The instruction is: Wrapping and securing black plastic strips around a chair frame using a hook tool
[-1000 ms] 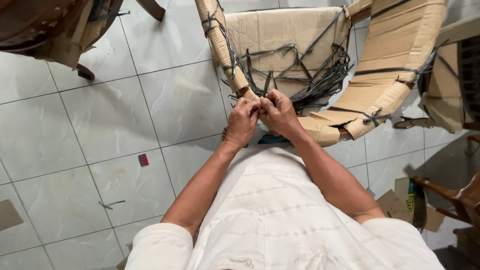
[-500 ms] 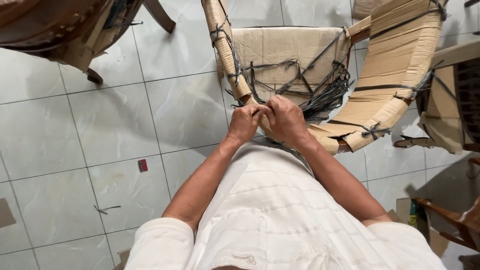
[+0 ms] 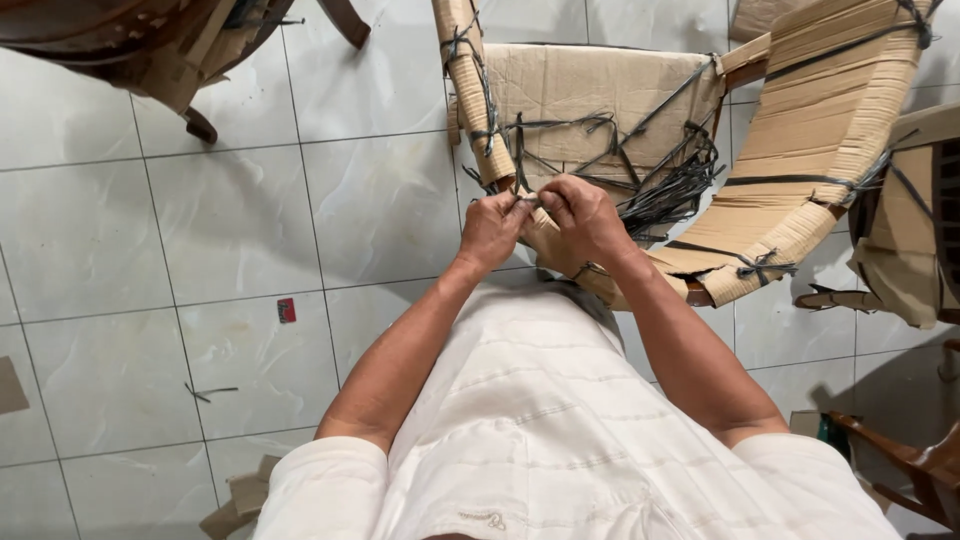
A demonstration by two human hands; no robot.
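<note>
A chair wrapped in brown cardboard (image 3: pixel 600 90) stands in front of me, bound with dark grey plastic cord (image 3: pixel 660 190). My left hand (image 3: pixel 492 230) and my right hand (image 3: pixel 585 215) meet at the near edge of the wrapped frame. Both pinch a strand of the grey cord between thumb and fingers, close to the wrapped arm piece (image 3: pixel 470 90). A loose bundle of cord ends fans out just right of my right hand.
A second cardboard-wrapped piece (image 3: pixel 830 120) lies to the right, tied with cord. Dark wooden furniture (image 3: pixel 120 40) sits at the top left, and another wooden chair arm (image 3: pixel 910 460) at the lower right. White floor tiles (image 3: pixel 200 250) carry a small red scrap (image 3: pixel 286 310) and cord offcuts (image 3: pixel 205 392).
My hands stay together on the cord, with small finger movements. The view has shifted slightly, so the wrapped chair sits a bit lower in the picture.
</note>
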